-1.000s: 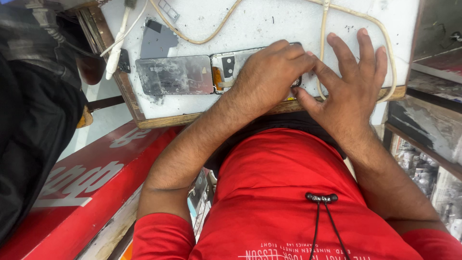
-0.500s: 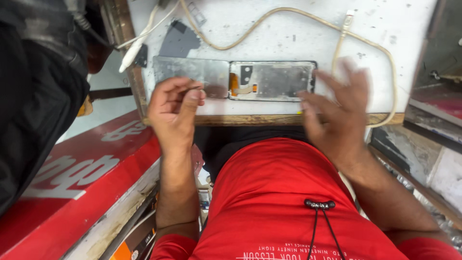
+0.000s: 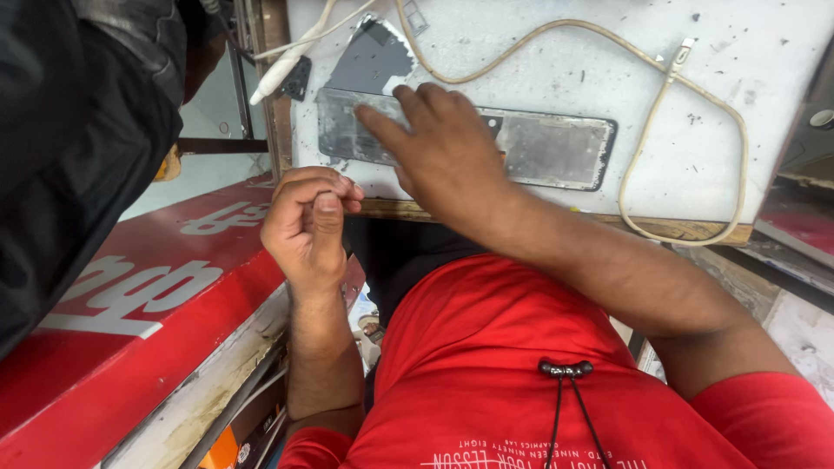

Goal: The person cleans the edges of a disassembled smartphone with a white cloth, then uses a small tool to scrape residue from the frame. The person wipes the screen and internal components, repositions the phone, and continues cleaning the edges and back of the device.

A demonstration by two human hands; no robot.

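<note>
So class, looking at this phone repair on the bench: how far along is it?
Done: the phone lies opened on the white bench, insides bare, and a dark panel lies beside it. In hand: the right hand presses on the phone; the left hand is pinched shut, contents hidden. Left: the phone is not closed up; the cable lies loose.

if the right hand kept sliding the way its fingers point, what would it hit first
The right hand lies on the opened phone, fingers aimed up-left. Going on, it would probably meet the loose dark panel just past the phone's end, then the white cable. Depth is hard to judge.
</note>
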